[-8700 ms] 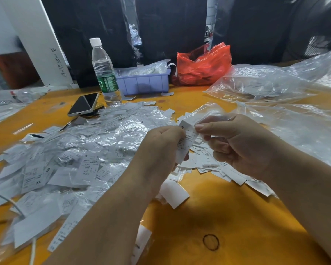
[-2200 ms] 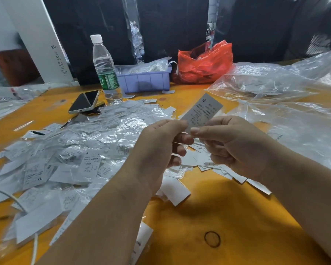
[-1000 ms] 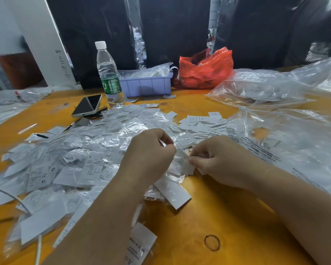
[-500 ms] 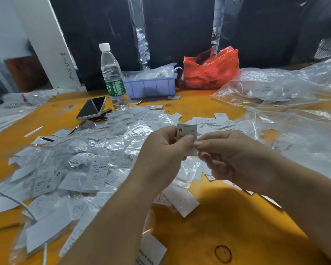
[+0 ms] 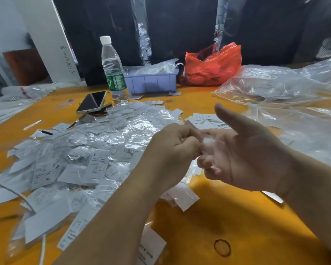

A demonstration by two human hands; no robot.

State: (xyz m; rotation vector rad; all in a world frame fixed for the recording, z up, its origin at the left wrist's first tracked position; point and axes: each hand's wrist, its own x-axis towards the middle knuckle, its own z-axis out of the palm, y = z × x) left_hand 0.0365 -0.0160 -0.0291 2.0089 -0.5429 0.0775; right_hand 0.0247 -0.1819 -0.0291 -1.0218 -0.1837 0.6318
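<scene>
Your left hand (image 5: 172, 144) is curled into a loose fist, with its thumb and forefinger pinching a small white label (image 5: 193, 128) at the top. You see the label nearly edge-on, slanting up and away from your knuckles. Your right hand (image 5: 243, 152) is spread wide with the palm turned towards the left, the thumb standing straight up and the fingers reaching in to meet your left fingertips. Those fingers are blurred, so you cannot tell whether they touch the label or something clear lies across them. Both hands hover just above the orange worktop (image 5: 237, 217).

To the left of your left hand, and running under its forearm, spreads a heap of labels in clear sleeves (image 5: 103, 140). Just beyond your fingertips lies a small spread of bare labels (image 5: 204, 119). Farther out past your left hand, a phone (image 5: 92, 102) lies face up, with a water bottle (image 5: 114, 73) upright just behind it. A lilac tray (image 5: 151, 81) and a red bag (image 5: 212, 66) stand at the far edge. Large clear plastic bags (image 5: 275, 87) lie beyond and to the right of your right hand.
</scene>
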